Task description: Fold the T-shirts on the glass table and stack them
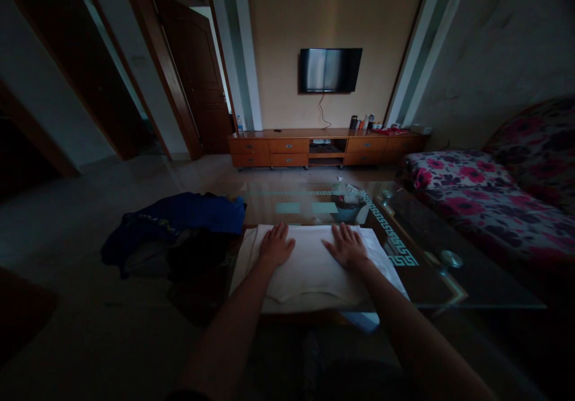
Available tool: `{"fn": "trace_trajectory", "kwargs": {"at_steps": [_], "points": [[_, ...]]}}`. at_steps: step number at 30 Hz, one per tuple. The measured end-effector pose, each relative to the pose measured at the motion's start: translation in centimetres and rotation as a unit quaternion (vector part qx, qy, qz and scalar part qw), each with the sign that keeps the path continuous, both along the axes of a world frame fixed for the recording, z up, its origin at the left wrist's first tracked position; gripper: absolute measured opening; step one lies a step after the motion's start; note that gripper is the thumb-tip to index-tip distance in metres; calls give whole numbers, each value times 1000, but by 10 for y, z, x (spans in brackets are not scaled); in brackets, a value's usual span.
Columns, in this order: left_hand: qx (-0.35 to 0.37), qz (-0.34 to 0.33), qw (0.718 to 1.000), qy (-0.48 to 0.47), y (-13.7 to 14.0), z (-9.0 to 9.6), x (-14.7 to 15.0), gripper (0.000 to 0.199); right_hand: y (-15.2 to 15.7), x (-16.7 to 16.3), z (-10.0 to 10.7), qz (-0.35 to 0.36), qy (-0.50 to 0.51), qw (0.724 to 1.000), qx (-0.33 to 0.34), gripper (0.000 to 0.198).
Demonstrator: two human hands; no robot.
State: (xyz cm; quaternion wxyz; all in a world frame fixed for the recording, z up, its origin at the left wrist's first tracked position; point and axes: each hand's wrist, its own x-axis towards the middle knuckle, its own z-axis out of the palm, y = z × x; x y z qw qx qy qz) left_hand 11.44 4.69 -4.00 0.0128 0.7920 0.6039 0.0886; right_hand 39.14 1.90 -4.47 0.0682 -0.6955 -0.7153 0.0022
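On the glass coffee table [417,287], head view: a white garment [309,269], perhaps a shirt, lies flat at the near side, in front of the wearer.
Left hand [277,245]: palm down, fingers spread on the garment's far left part, gripping nothing.
Right hand [347,246]: likewise flat, on the far right part, thumb turned inward.
Progress, as judged: the white cloth looks laid out and largely smoothed, with layers showing at its sides; the near edge curves unevenly. A blue garment [206,209] and a dark garment [197,254] sit at the left in a loose, unarranged heap.
Wastebasket [349,213]: beyond the cloth, seen through the glass, with crumpled pale plastic in its mouth.
TV cabinet [327,133]: drawers [289,146] shut, contents hidden; its middle compartment [326,148] holds something pale, too dim to name.
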Motion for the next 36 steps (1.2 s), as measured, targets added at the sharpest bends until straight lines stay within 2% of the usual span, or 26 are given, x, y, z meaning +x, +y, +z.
{"fn": "trace_trajectory", "kwargs": {"at_steps": [10,14,18,20,23,26,29,32,36], "points": [[11,9,999,28,5,0,-49,65,-9,78,-10,-49,2,999,-12,100],[13,10,1000,20,10,-5,-57,65,-3,92,-14,-49,4,999,-12,102],[45,15,999,17,13,-6,-53,61,5,92,-18,-53,-15,998,6,96],[90,16,996,24,13,-2,-48,51,8,89,-17,-64,-24,998,14,88],[165,-11,985,49,9,13,-39,34,5,79,-11,-101,-54,991,69,74],[174,-105,975,84,-1,31,-24,27,-9,60,-5,-92,-84,987,103,64],[143,-219,961,89,-16,42,-1,22,-32,28,-2,-45,-78,994,69,62],[107,-274,953,73,-35,39,28,25,-54,-11,0,17,-52,997,56,62],[80,-237,968,6,-58,18,56,44,-68,-46,2,77,-2,997,10,64]]}}
